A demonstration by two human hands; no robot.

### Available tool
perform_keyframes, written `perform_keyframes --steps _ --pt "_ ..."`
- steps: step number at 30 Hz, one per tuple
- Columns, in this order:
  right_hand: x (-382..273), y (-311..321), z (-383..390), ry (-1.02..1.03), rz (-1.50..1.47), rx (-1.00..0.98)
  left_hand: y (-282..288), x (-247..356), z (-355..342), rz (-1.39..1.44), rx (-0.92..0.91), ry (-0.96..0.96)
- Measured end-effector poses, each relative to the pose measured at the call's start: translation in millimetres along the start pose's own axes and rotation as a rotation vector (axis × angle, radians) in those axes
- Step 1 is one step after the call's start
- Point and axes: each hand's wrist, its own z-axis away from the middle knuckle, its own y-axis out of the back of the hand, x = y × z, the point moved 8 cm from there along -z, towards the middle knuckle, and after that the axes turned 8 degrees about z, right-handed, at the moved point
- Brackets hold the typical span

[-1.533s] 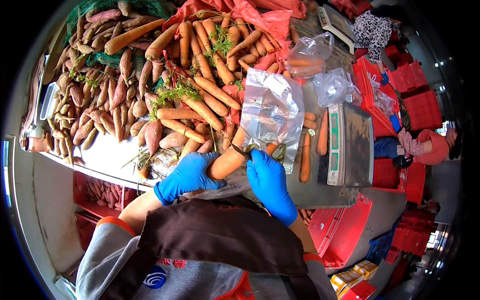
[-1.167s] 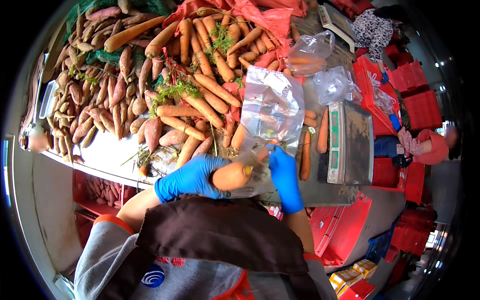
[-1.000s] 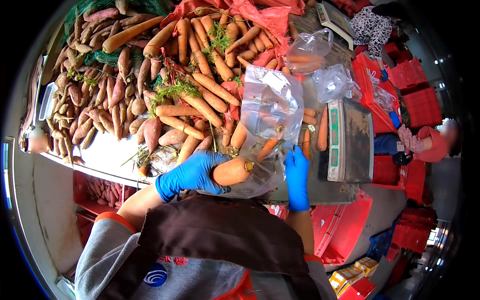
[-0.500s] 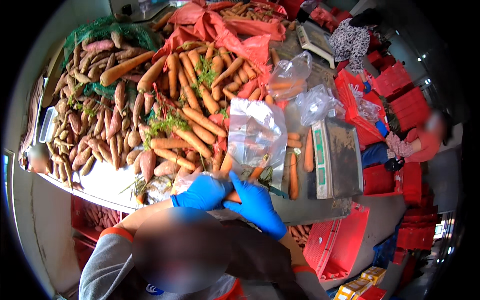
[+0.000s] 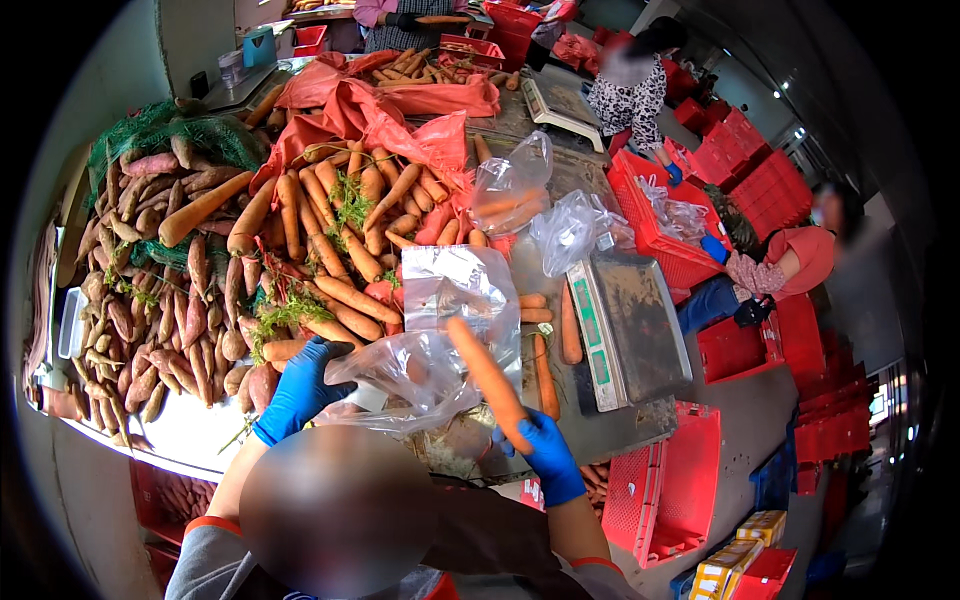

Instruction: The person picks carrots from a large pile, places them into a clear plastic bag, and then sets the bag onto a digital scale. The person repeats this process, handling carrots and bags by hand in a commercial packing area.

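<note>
My right hand [image 5: 548,458], in a blue glove, grips the lower end of a long orange carrot [image 5: 485,378], which tilts up and to the left. My left hand [image 5: 303,392], also blue-gloved, is at the left edge of a clear plastic bag [image 5: 425,395], thumb and fingers around its rim. The bag lies spread between both hands, and some orange shows dimly through it. Beyond it is a flat stack of clear, silvery bags [image 5: 462,285]. A big heap of carrots [image 5: 345,230] on red sacking [image 5: 365,115] reaches almost to my left hand.
Sweet potatoes [image 5: 150,310] with green netting [image 5: 175,140] cover the table's left. At right are a weighing scale [image 5: 630,320], loose carrots [image 5: 545,375] and crumpled bags [image 5: 580,230]. Red crates [image 5: 690,480] stand below the table edge. Co-workers [image 5: 790,265] are at the right and far side.
My hands have moved apart. The right has swung rightward with the carrot raised; the left has gone left, with the plastic bag drawn out between them. The whole view has shifted.
</note>
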Motion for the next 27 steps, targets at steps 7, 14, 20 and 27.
perform_keyframes --steps 7,14,20,27 --pt "-13 -37 -32 0.475 0.038 -0.034 -43 1 -12 0.356 -0.182 0.200" --pt "14 -95 -90 0.438 0.560 0.096 -69 14 -18 1.074 -0.094 0.536" --pt "87 -67 -94 0.374 0.832 0.083 -29 -49 30 0.944 0.086 0.664" --pt "47 -53 -55 0.616 1.326 0.242 -14 -10 36 -0.181 -0.013 0.047"
